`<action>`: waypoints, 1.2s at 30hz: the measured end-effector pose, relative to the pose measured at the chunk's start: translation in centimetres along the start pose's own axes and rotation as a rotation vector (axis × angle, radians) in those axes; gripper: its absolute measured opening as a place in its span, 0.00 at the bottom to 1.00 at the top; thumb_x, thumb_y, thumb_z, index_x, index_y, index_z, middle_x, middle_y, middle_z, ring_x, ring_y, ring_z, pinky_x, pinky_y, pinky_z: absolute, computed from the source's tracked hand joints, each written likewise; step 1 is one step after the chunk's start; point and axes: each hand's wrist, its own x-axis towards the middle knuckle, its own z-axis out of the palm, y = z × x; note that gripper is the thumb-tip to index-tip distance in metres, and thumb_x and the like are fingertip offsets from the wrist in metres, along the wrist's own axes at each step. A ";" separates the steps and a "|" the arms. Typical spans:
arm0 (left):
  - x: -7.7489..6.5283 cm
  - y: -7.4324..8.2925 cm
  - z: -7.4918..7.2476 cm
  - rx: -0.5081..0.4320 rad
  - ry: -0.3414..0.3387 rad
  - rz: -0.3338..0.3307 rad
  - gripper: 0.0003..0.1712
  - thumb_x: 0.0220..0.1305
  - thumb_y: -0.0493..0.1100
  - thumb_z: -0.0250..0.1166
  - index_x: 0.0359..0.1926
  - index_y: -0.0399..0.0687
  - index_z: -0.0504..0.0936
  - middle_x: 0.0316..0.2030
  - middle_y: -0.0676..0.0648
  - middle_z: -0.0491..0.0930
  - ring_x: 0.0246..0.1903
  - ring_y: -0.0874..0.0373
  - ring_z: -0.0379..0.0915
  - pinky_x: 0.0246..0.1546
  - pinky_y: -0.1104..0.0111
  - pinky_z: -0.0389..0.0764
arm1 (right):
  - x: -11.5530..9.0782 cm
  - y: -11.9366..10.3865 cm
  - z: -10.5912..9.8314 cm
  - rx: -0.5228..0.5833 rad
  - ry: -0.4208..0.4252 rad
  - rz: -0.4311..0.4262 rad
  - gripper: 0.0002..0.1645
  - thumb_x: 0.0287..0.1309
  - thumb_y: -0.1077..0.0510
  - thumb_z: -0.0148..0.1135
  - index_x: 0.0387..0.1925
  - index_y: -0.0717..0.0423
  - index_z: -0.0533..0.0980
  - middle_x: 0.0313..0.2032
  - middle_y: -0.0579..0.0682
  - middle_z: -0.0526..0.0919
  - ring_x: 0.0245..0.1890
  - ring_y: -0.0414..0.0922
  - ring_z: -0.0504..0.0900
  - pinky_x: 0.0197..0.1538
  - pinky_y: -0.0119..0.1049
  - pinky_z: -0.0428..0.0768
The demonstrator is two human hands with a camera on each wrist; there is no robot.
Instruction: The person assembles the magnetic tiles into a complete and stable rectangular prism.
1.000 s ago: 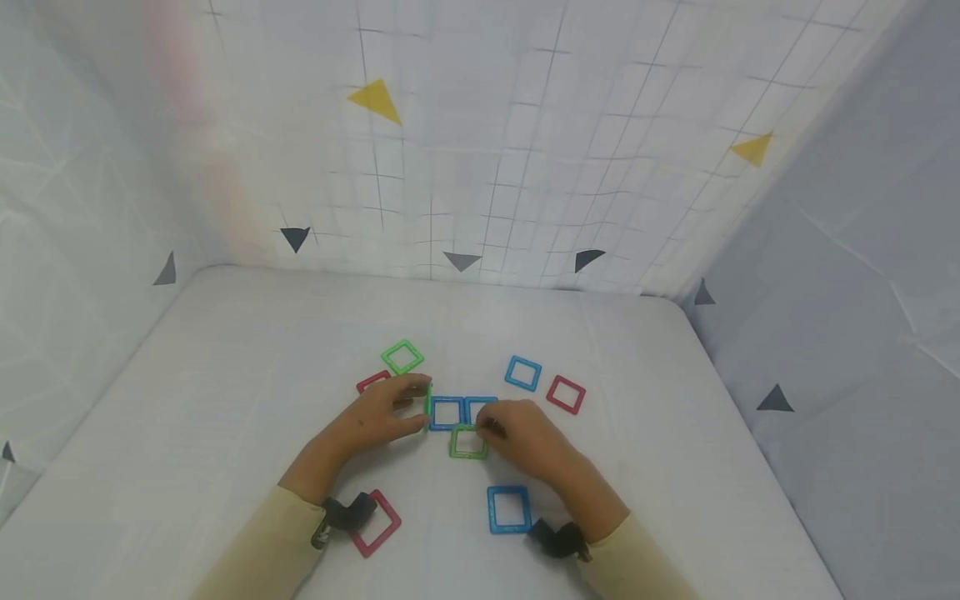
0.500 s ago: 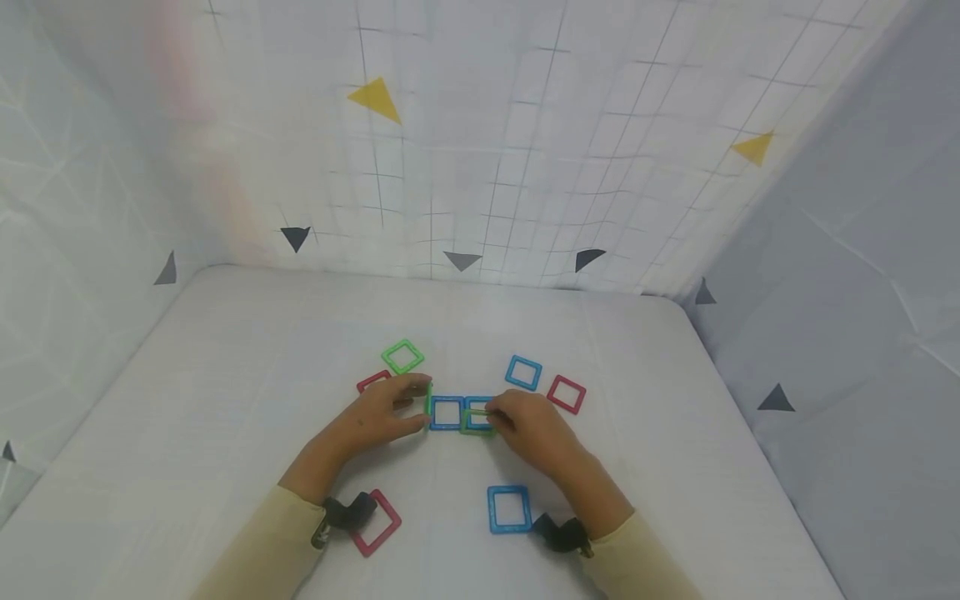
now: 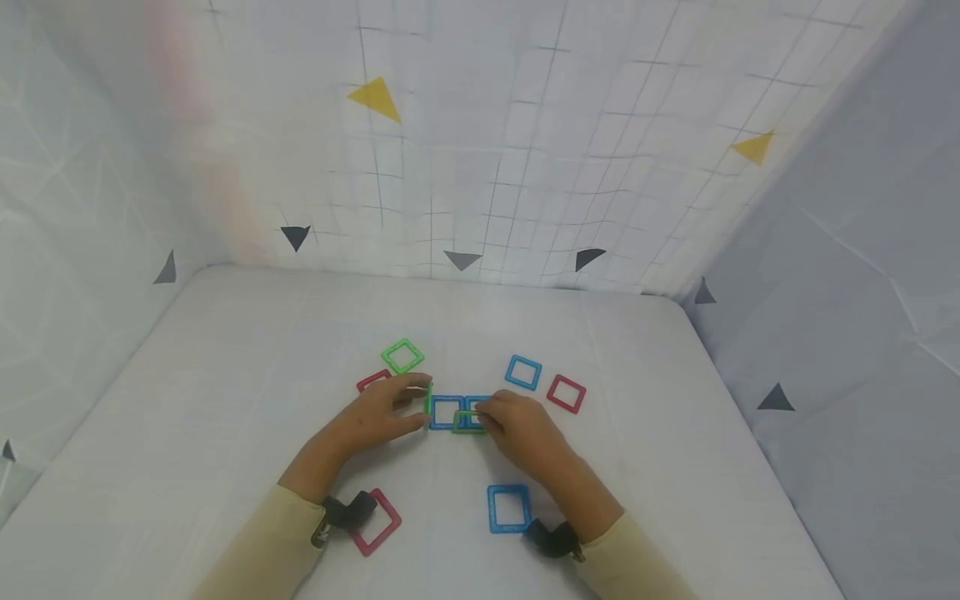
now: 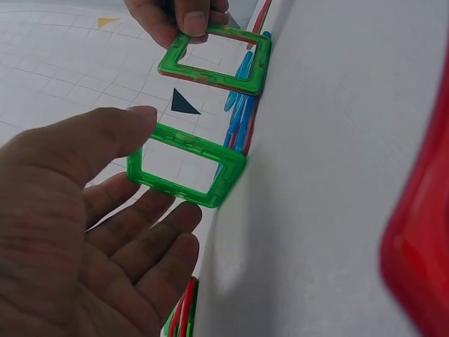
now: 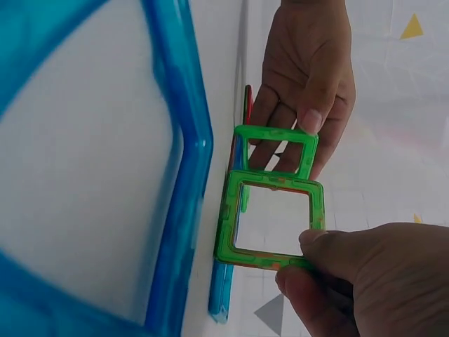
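Two blue square magnetic tiles (image 3: 447, 399) lie flat side by side in the middle of the table. At their left end a green square magnetic tile (image 4: 200, 144) stands on edge, pinched between the thumb and fingers of my left hand (image 3: 375, 414). My right hand (image 3: 528, 431) pinches a second green square magnetic tile (image 5: 228, 217) by its right side. That one is held up along the front edge of the blue pair and overlaps them in the head view. My right fingers hide part of the right blue tile.
Behind lie a green tile (image 3: 412, 367), a red tile (image 3: 372, 380) partly hidden by my left hand, a blue tile (image 3: 527, 361) and another red tile (image 3: 572, 382). Nearer me are a blue tile (image 3: 509, 528) and a red tile (image 3: 384, 539) under the left wrist camera.
My right hand has brought its green tile from in front of the blue pair back to their front edge, tipping it up, then shifted it slightly left. My left hand has stayed still.
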 end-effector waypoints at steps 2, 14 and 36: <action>0.0 -0.1 0.0 0.004 0.000 0.004 0.34 0.61 0.50 0.72 0.67 0.54 0.73 0.62 0.53 0.77 0.64 0.51 0.72 0.63 0.53 0.73 | 0.1 -0.3 0.0 0.002 0.000 0.001 0.15 0.62 0.56 0.68 0.50 0.50 0.84 0.37 0.42 0.86 0.39 0.38 0.84 0.45 0.29 0.83; 0.1 -0.4 -0.1 0.019 0.000 0.013 0.34 0.62 0.52 0.71 0.67 0.56 0.72 0.63 0.53 0.76 0.64 0.51 0.72 0.63 0.53 0.74 | 1.0 -1.1 0.5 -0.017 -0.015 0.001 0.11 0.61 0.56 0.69 0.46 0.49 0.86 0.34 0.41 0.85 0.35 0.37 0.82 0.43 0.28 0.83; 0.2 -0.8 -0.3 -0.022 -0.020 0.033 0.35 0.61 0.54 0.71 0.67 0.55 0.71 0.64 0.52 0.75 0.64 0.49 0.73 0.64 0.55 0.74 | 2.0 -2.1 1.2 -0.007 0.021 -0.073 0.08 0.63 0.57 0.67 0.42 0.49 0.87 0.32 0.41 0.86 0.34 0.35 0.83 0.43 0.26 0.83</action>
